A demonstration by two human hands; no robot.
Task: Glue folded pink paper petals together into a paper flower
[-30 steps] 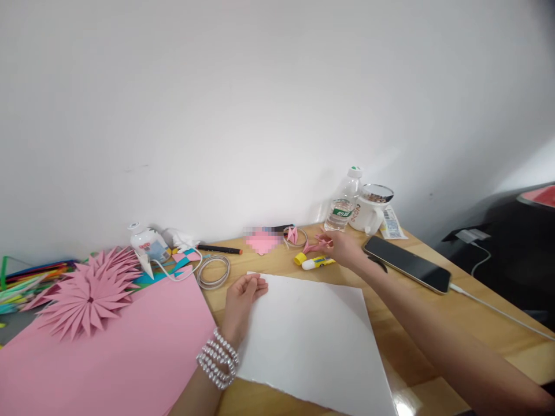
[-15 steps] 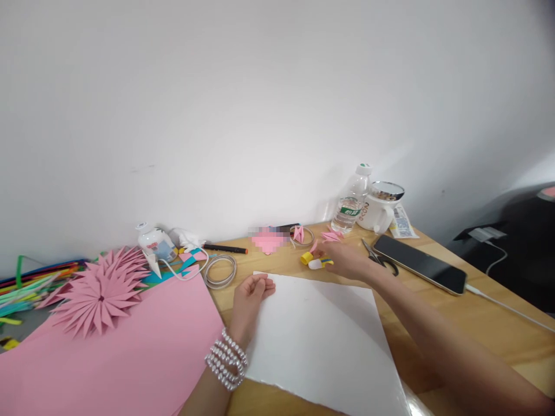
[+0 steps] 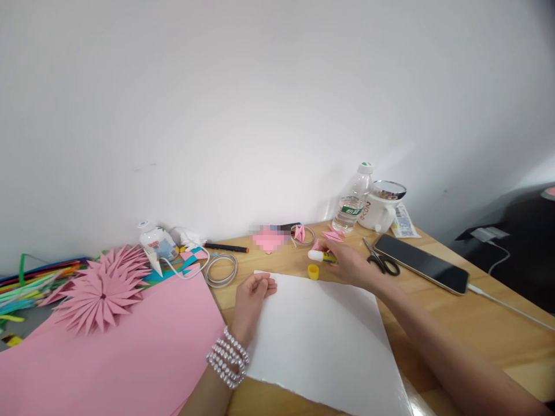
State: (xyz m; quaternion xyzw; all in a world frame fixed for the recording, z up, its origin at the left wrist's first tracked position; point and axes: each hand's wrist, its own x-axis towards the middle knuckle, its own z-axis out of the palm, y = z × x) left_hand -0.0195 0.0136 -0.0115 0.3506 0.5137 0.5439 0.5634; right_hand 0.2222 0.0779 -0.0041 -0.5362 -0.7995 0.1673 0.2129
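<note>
My right hand (image 3: 349, 263) is closed around a white and yellow glue stick (image 3: 319, 255), lifted a little off the wooden table (image 3: 455, 323). The glue stick's yellow cap (image 3: 313, 271) stands alone on the table just below it. My left hand (image 3: 254, 297), loosely curled with a beaded bracelet at the wrist, rests on the left corner of a white sheet of paper (image 3: 321, 341). Small pink folded paper pieces (image 3: 332, 235) lie just beyond my right hand.
A large pink sheet (image 3: 108, 358) with a pink paper flower (image 3: 97, 289) fills the left. Scissors (image 3: 380, 261), a phone (image 3: 420, 263) on a cable, a water bottle (image 3: 352, 199) and a white mug (image 3: 380, 207) are at the right. Tape rings (image 3: 220, 270) and a marker (image 3: 225, 248) lie near the wall.
My right hand left the pink folded pieces, came back toward me, took hold of the glue stick and lifted it; the yellow cap now stands apart. My left hand stayed put.
</note>
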